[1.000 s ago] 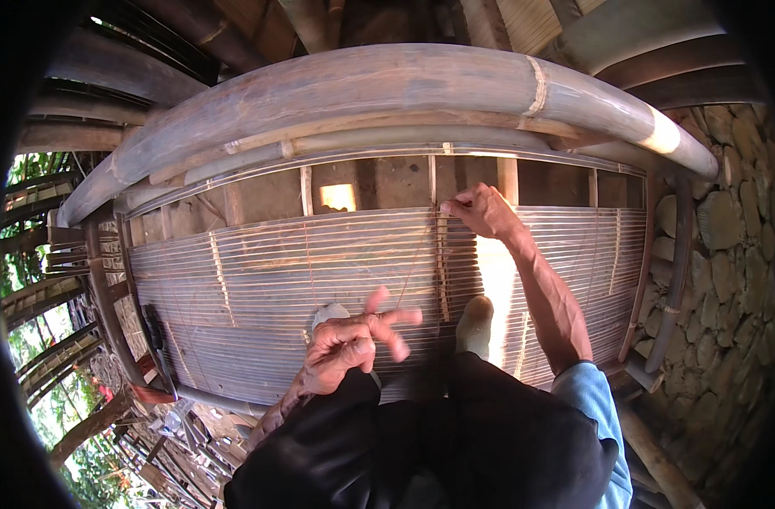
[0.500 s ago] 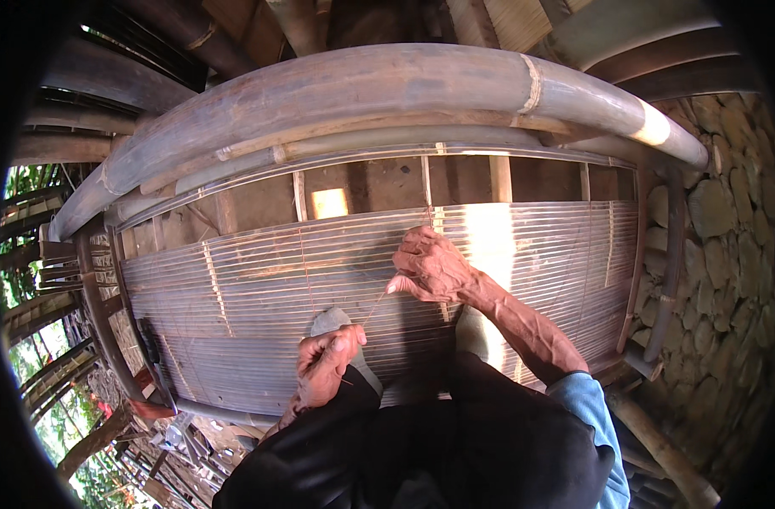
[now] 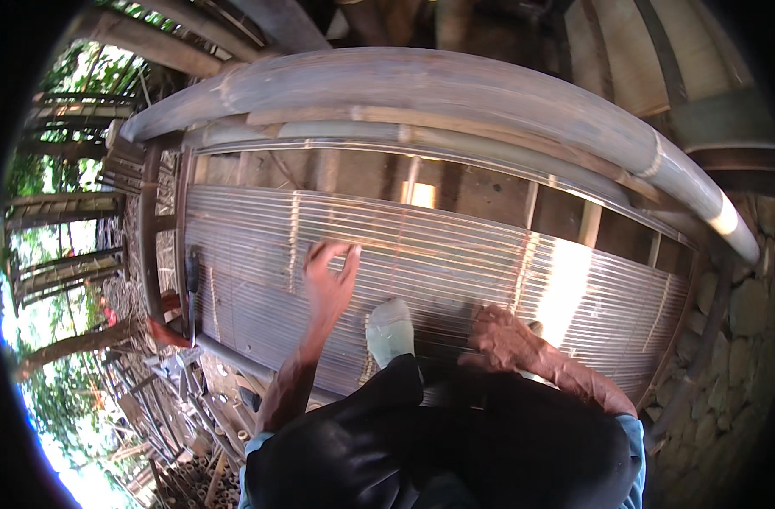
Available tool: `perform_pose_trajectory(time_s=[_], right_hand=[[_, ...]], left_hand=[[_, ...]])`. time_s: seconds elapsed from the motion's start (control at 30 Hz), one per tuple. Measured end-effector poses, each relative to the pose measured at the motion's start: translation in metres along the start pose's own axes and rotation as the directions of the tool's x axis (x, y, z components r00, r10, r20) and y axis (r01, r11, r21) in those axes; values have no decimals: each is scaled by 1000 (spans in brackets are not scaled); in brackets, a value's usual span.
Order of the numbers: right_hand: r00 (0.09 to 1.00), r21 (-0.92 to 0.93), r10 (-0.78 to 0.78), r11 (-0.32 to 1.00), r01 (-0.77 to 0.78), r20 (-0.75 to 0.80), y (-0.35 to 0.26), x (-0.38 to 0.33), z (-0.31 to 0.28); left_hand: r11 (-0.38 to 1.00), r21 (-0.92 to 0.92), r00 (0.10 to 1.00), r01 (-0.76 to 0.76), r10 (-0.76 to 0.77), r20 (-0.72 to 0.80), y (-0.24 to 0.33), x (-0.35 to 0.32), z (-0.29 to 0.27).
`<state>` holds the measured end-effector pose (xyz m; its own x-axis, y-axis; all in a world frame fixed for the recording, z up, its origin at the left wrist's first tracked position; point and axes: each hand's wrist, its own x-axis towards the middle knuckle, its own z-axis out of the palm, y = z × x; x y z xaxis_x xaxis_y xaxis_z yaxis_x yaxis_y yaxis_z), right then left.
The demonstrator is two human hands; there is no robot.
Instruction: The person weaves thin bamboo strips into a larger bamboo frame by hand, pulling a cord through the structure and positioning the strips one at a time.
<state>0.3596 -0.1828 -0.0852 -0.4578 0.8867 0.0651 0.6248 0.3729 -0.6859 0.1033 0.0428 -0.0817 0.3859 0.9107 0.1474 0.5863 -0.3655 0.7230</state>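
Observation:
Below me lies a slatted panel point(image 3: 252, 225) of thin, parallel bamboo strips, crossed by rows of pale binding. My left hand point(image 3: 328, 276) hovers over its middle-left part, thumb and fingers curved but apart, with nothing visible between them. Close to my right knee, my right hand point(image 3: 499, 338) is closed low over the strips. Shadow and blur hide whatever its fingers may hold. My left foot, in a pale grey covering point(image 3: 390, 329), rests on the panel between the hands.
A thick bamboo pole point(image 3: 438, 81) curves across the far side. At the left edge are a dark, handle-like tool point(image 3: 192, 271) and a reddish-brown piece point(image 3: 169, 333). Bamboo pieces point(image 3: 209, 475) lie at lower left; a stone wall point(image 3: 727, 356) stands right.
My left hand has swung up and away from my knee, its fingers parting. My right hand has drawn back toward my lap. The thin strand between them no longer shows. The view has shifted left.

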Motion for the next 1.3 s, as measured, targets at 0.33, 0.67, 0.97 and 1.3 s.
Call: perform_pose_trajectory(time_s=[0.33, 0.67, 0.97, 1.3], right_hand=[[747, -440, 463, 861, -253, 477, -4, 108, -55], [931, -292, 218, 947, -130, 294, -26, 140, -28], [882, -60, 466, 885, -462, 66, 13, 149, -58], [886, 4, 435, 898, -440, -161, 60, 178, -46]], left_hand=[[919, 234, 948, -318, 316, 47, -45, 33, 38], [752, 169, 750, -637, 554, 363, -57, 66, 31], [839, 24, 809, -544, 516, 282, -53, 59, 34], [862, 347, 911, -370, 262, 319, -9, 37, 40]])
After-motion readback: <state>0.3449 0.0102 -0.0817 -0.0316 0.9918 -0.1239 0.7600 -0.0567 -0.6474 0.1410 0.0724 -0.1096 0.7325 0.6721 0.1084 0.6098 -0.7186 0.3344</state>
